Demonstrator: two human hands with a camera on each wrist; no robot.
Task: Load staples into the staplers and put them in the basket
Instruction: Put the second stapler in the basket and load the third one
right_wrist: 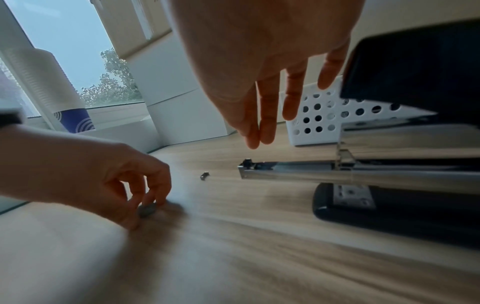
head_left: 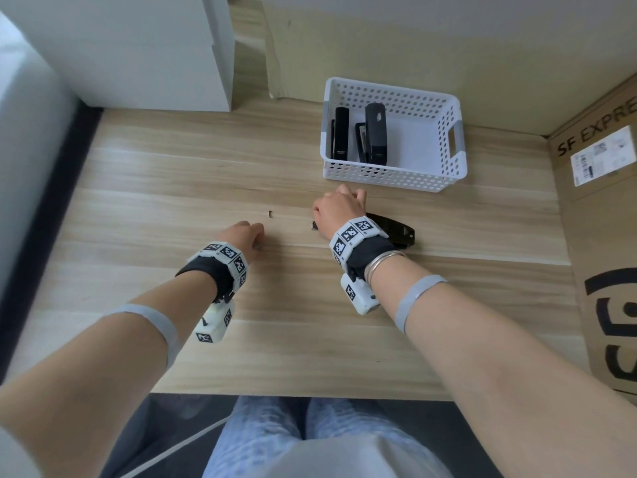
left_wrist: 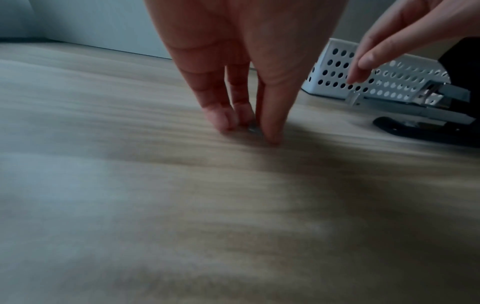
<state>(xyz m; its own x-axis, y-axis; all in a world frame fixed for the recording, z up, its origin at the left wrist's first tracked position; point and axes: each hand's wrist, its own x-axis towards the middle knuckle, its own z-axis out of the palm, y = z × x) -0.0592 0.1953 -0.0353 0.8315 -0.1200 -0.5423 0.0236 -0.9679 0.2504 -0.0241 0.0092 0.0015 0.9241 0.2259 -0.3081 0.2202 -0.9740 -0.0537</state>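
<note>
— Basket (head_left: 393, 174) first: what sits in it?

— Two black staplers (head_left: 375, 132), side by side at its left end. A third stapler (right_wrist: 389, 197) lies open on the table (head_left: 172, 174), just in front of the basket, its metal rail (right_wrist: 298, 173) bared.

— And the hands?

— Left hand (head_left: 241, 238), well left of the basket, pinches a staple strip (right_wrist: 147, 209) against the table. Right hand (head_left: 339, 210) hovers over the open stapler, fingers (right_wrist: 267, 123) straight and loose, holding nothing. A stray staple bit (right_wrist: 204, 175) lies between the hands.
</note>
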